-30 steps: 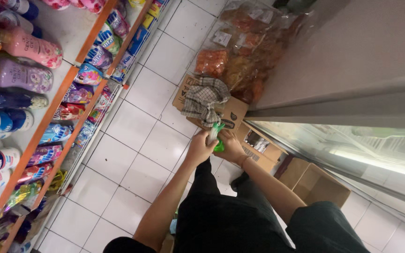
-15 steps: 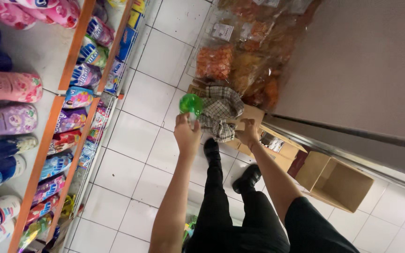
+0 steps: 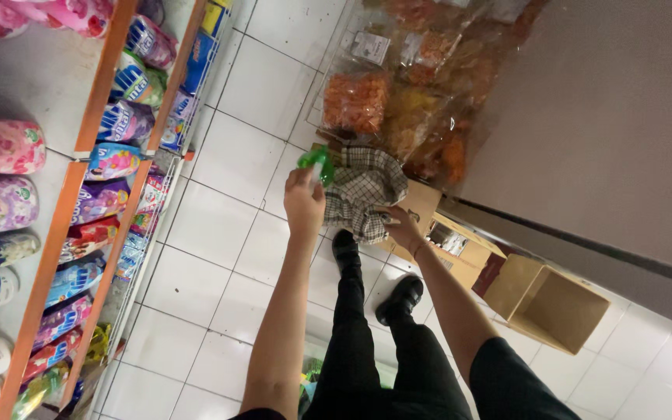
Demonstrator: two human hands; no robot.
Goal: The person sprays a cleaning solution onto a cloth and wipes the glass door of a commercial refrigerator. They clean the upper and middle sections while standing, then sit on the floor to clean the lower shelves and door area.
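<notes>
My left hand [image 3: 305, 204] is raised and shut on a small green bottle [image 3: 316, 162], held above the white tiled floor. My right hand [image 3: 400, 227] grips the lower edge of a checkered cloth [image 3: 363, 190] that lies over a cardboard box [image 3: 421, 204]. The two hands are about a hand's width apart, with the bottle next to the cloth's upper left corner. My legs in black trousers and black shoes [image 3: 402, 298] stand below the hands.
Orange shelves [image 3: 103, 85] full of colourful pouches and bottles run along the left. Clear bags of orange snacks [image 3: 355, 101] lean against a grey cabinet [image 3: 608, 132]. An open cardboard box [image 3: 550, 303] sits on the floor at the right.
The left hand has lifted the green bottle up from the box. The right hand has stayed on the checkered cloth. The view has shifted down and to the left.
</notes>
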